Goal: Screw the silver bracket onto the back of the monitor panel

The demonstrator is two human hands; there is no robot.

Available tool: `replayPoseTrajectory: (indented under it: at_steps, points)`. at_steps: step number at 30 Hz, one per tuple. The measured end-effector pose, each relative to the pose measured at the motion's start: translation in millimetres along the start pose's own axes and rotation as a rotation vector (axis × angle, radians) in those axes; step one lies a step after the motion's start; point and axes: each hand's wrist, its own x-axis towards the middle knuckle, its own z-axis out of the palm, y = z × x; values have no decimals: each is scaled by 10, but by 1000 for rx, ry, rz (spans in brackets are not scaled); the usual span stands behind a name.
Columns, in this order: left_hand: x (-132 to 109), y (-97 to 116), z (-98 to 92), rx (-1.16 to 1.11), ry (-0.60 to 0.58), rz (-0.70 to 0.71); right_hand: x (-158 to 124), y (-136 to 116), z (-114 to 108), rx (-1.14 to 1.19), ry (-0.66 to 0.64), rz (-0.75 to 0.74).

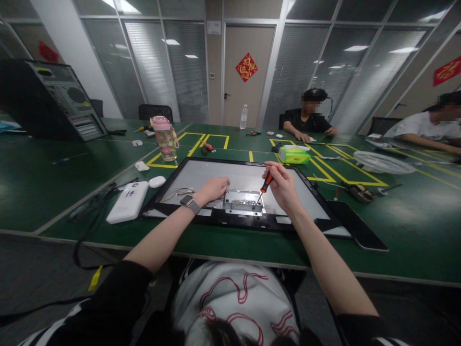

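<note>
While the left hand (215, 189) curls, hold unclear, the right hand (283, 185) clasps a screwdriver (267, 183) slanting down-left to a bracket (240, 207).

A busy green table (414, 216)

Strips of yellow tape (251, 156) mark out boxes on its top. Near the front edge lies a black-framed display panel (237, 175), with a white power bank (127, 204) marked "14" to its left and a flat black slab (356, 225) to its right. Farther back I see a pink-lidded drinking bottle (165, 142), a green tissue pack (294, 154) and a white fan grille (383, 162).
</note>
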Motion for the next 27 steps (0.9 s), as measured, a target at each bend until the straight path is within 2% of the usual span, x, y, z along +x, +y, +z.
replayPoseTrajectory:
  at_steps: [5, 13, 18, 21, 27]
  points:
    - [-4, 8, -8, 1, 3, -1, -6, -41, 21, 145, -82, 56]
    - [-4, 17, -11, -3, -6, -17, 18, -1, -26, -8, -91, 20]
    - [-10, 31, -30, 5, -12, -18, -8, -35, 14, 96, -140, 82]
    - [-8, 25, -27, 7, -14, -13, -17, -45, 46, 151, -134, 70]
    - [-9, 20, -25, 11, -8, -6, 4, -9, 8, 59, -105, 39]
